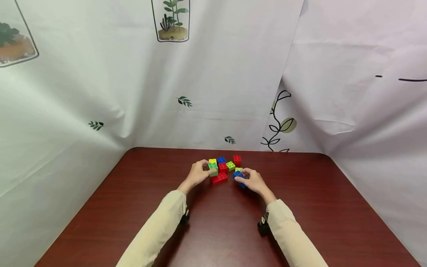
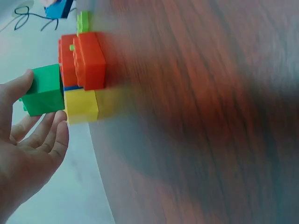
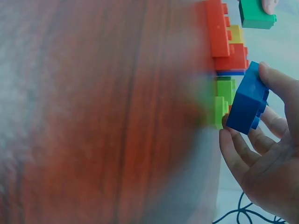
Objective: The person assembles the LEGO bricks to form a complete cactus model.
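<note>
Between thumb and fingers, my left hand (image 1: 197,173) holds a green toy brick (image 2: 46,91) above the tabletop, close over the yellow brick (image 2: 81,106) and the red ones. My right hand (image 1: 254,180) pinches a longer blue brick (image 3: 248,100), tilted, with its studs turned toward the palm in the right wrist view. Just past the blue brick stand lime-green bricks (image 3: 224,91). Between the two hands sit a long red brick (image 1: 219,178) and a smaller red brick (image 1: 222,168).
Farther back on the dark red-brown table (image 1: 220,230) are another blue brick (image 1: 221,160), a lime brick (image 1: 230,165) and a red brick (image 1: 237,160). A white printed curtain (image 1: 213,92) hangs behind the table's far edge and along both sides.
</note>
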Tool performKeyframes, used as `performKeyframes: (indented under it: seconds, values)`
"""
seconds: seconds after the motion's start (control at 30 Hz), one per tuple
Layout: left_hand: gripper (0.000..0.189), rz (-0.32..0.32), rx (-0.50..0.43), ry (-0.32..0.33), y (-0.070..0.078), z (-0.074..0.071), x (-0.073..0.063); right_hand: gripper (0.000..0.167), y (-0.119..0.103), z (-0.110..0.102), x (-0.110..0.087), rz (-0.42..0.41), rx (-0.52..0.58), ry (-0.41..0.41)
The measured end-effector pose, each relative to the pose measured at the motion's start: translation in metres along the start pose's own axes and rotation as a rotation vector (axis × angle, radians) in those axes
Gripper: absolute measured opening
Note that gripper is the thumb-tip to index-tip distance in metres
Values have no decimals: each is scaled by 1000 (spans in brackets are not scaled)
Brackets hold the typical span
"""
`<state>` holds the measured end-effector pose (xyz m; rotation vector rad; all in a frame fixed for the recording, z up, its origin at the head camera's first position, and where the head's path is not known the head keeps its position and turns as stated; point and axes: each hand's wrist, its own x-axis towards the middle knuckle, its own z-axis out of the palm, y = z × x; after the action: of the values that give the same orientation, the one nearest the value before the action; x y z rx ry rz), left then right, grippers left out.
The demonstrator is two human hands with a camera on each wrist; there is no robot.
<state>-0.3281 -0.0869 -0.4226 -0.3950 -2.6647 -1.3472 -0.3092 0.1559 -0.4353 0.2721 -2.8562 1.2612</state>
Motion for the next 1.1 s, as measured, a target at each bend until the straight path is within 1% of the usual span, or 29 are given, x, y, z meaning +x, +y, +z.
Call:
performKeyframes:
  seconds: [0.1,0.23,0.3,0.47,0.57,0.8,0.97,1.1]
  values:
    - [40,9,-12,-32,4,5,-3,45,-3,-4,0,6,17,-5]
    - [39,7,-31,-85,9,13,-8,42,-4,-7,-1,9,44,-15]
    - [37,14,-38,-105,11,16,-11,42,-4,-8,-1,-4,54,-17]
    - [35,33,-29,-128,12,23,-15,42,-7,-11,-1,-51,91,-12]
    - [35,34,-25,-141,12,27,-18,42,-10,-12,-1,-73,98,-11]
    - [34,51,-41,-179,8,32,-21,40,-17,-10,0,-93,118,-54]
    - [35,46,-50,-186,10,34,-22,38,-21,-8,1,-121,118,-72]
    - [37,61,-49,-220,12,36,-23,38,-24,-8,1,-125,118,-89]
